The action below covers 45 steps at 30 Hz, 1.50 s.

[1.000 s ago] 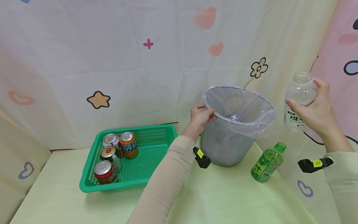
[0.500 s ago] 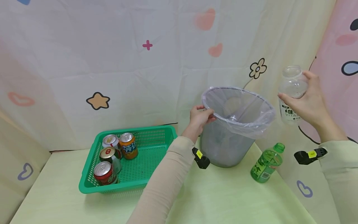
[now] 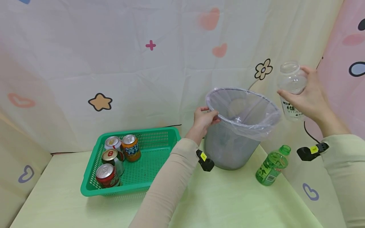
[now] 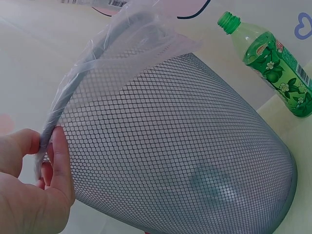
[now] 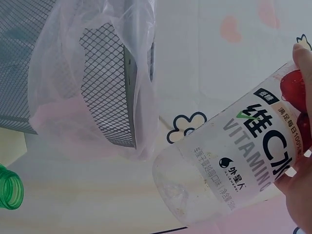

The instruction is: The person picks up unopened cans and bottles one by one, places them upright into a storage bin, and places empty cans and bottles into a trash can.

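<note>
A grey mesh trash can [image 3: 231, 152] with a clear plastic liner [image 3: 256, 128] folded over its rim stands right of centre. My left hand [image 3: 203, 122] pinches the near left part of that rim, thumb on one side and fingers on the other in the left wrist view. Up to the right of the can, my right hand [image 3: 312, 95] grips a clear, capless plastic bottle [image 5: 219, 156] with a "VITAMIN" label, held upright in the air. Inside the can, something clear shows low through the mesh. A green plastic bottle [image 3: 272, 166] without a cap stands on the table right of the can.
A green plastic basket [image 3: 137, 186] sits to the left with several drink cans, among them an orange can [image 3: 131, 148] and a red can [image 3: 107, 175]. Printed curtains [image 3: 128, 79] hang behind the pale green table [image 3: 228, 199].
My right hand has carried the clear bottle leftward and slightly up, nearer to the trash can. The left hand has stayed on the rim.
</note>
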{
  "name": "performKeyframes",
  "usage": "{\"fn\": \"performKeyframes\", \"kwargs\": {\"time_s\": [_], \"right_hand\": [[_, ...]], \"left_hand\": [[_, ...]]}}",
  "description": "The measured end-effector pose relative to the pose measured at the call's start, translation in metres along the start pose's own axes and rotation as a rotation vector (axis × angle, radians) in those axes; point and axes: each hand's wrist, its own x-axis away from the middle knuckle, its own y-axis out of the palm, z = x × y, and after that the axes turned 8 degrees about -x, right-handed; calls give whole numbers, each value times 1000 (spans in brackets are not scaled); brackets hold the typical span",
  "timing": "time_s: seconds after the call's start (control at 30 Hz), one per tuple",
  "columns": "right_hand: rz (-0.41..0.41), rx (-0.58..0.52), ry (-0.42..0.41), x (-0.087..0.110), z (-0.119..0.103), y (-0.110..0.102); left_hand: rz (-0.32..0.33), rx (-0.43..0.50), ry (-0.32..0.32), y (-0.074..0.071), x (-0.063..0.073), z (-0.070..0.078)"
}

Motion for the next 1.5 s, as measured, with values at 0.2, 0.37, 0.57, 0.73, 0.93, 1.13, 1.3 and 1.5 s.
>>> {"fn": "performKeyframes", "kwargs": {"time_s": [0.2,0.37,0.57,0.73,0.93,1.13,1.3,1.5], "right_hand": [[-10,12,6,-5,-4,1],[-16,44,-12,-10,-10,4],[-26,24,-50,-17,-18,12],[-25,37,-87,-21,-24,18],[-27,55,-86,-25,-31,24],[-63,50,-105,-30,-38,29],[-70,31,-150,-34,-42,36],[-93,37,-165,-36,-47,44]], "left_hand": [[1,2,3,0,1,0],[4,-4,-1,0,1,0],[3,-3,-5,0,0,0],[1,-9,-6,1,0,0],[-1,-7,-6,1,1,0],[-3,2,-8,0,3,0],[-11,-3,-6,-1,4,1],[-11,5,-10,-2,3,1]]}}
